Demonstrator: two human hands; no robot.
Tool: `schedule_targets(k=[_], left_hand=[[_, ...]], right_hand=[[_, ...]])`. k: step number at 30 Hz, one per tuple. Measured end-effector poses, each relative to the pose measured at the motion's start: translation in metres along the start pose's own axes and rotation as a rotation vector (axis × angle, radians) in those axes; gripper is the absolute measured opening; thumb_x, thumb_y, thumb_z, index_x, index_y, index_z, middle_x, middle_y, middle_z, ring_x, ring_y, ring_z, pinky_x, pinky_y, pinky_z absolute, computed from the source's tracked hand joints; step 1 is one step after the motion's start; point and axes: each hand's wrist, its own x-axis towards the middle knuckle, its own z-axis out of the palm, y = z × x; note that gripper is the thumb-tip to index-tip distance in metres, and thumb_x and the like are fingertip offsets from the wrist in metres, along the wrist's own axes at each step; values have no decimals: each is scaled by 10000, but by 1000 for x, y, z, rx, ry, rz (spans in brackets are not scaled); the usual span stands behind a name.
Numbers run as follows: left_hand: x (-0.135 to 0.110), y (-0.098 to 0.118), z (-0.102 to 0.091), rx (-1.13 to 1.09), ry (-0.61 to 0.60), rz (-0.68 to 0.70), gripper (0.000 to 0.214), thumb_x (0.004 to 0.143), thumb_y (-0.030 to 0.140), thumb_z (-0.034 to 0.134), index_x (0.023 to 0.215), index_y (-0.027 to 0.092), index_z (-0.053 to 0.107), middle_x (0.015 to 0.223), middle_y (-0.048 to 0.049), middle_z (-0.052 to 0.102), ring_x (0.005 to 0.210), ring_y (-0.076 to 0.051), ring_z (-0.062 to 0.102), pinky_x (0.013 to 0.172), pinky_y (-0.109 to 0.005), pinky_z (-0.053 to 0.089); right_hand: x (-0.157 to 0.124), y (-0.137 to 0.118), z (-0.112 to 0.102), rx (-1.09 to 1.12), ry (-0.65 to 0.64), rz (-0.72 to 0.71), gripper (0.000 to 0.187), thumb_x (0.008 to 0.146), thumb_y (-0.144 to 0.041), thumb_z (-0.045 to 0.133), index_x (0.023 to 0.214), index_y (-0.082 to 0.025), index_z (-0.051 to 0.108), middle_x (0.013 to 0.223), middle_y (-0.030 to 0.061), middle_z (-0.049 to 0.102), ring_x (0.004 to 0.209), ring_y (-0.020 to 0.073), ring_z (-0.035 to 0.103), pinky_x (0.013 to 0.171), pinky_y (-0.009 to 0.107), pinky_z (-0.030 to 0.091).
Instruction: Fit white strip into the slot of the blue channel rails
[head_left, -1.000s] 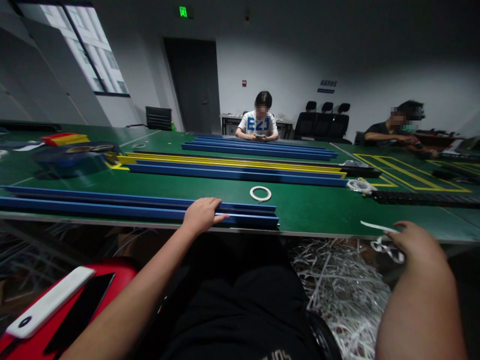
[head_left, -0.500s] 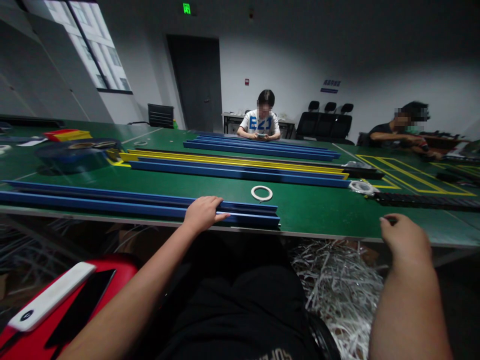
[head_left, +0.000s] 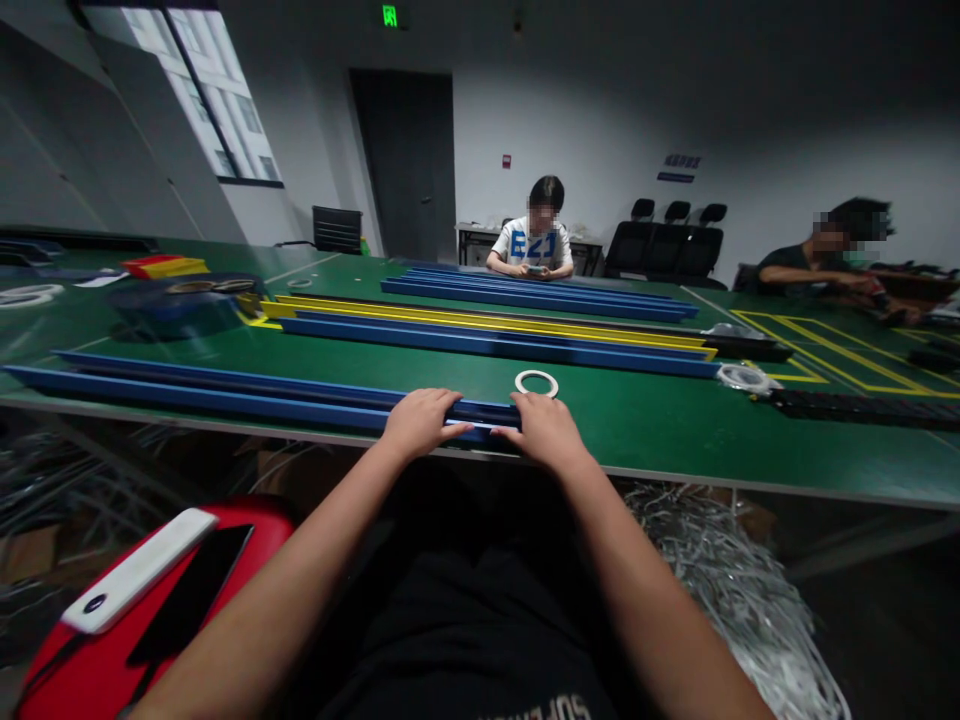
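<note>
Long blue strips [head_left: 225, 392] lie along the near edge of the green table [head_left: 637, 430]. My left hand [head_left: 417, 420] rests on their right part with fingers curled over the top strip. My right hand [head_left: 545, 430] lies on the strips' right end, fingers bent down over it and covering it. A white tape ring [head_left: 536, 383] sits on the table just behind my right hand, apart from it.
More blue and yellow strips [head_left: 487, 330] lie across the table's middle, further blue ones [head_left: 532, 290] farther back. Two people sit at the far side and far right. A red stool with a phone and white bar [head_left: 135, 590] stands lower left. Shredded white strips [head_left: 750, 610] litter the floor.
My right hand has dropped the white scrap, then swung left from the table's right edge onto the end of the blue strips. The left hand stayed put.
</note>
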Motion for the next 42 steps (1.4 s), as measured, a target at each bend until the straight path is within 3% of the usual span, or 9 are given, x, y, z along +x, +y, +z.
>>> schedule_targets(k=[9,15,19,22,25,31,35,38,42], left_hand=[[-1,-10,-19,-124,-63,41,572,865,631,488,1314,284,557,1280,-56,632,1169,-235,569,1022,-380,401],[-17,-67,-31,-28,-79,-154,549,871,658,437,1278,320,585,1298,-52,630,1214,-260,541,1104,-500,282],[-31,-114,-30,29,-58,-345,561,888,656,385,1306,329,567,1344,-58,599,1253,-294,503,1108,-588,206],[-34,-124,-24,70,-48,-339,564,889,660,368,1289,329,587,1323,-56,615,1243,-293,506,1116,-573,183],[-30,-116,-18,89,-59,-262,549,865,677,395,1224,339,637,1229,-37,669,1178,-271,552,1095,-481,255],[-22,-87,-9,118,86,-342,608,968,538,188,1048,271,729,1031,-79,724,1029,-250,617,868,-382,404],[-10,-50,-3,103,117,-304,597,973,531,198,1025,269,732,960,-81,722,972,-255,623,832,-397,401],[2,-14,1,50,104,-274,589,970,549,219,1019,259,730,962,-96,716,965,-265,622,836,-415,399],[18,20,5,-27,29,-181,537,944,604,303,1148,274,674,1055,-87,705,1042,-264,609,913,-419,397]], right_hand=[[0,24,9,9,-100,20,767,746,-818,468,1173,-201,624,1133,127,667,1059,287,593,927,413,407],[-42,129,-1,-13,-91,99,777,728,-788,524,1253,-223,619,1222,114,646,1146,298,546,1052,489,319],[-78,209,-23,-28,-201,382,732,706,-777,536,1281,-328,597,1339,91,580,1224,389,484,1014,715,202],[-93,233,-38,-2,-261,507,771,713,-771,529,1324,-302,573,1394,137,524,1233,431,472,980,753,206],[-88,214,-42,-13,-248,483,765,723,-774,510,1323,-302,564,1388,135,527,1236,419,475,980,764,199],[-41,98,-22,12,-116,142,662,800,-685,516,1357,-327,490,1387,93,529,1282,324,452,1066,692,153],[-13,41,-4,59,-100,-6,789,763,-653,609,1445,-339,364,1426,109,483,1291,315,431,1068,669,163],[-6,37,6,16,-131,0,835,724,-634,665,1441,-318,377,1364,124,530,1241,327,466,1052,642,204],[-16,78,12,-34,-118,45,731,712,-633,674,1319,-258,517,1248,117,600,1164,313,514,1005,516,324]])
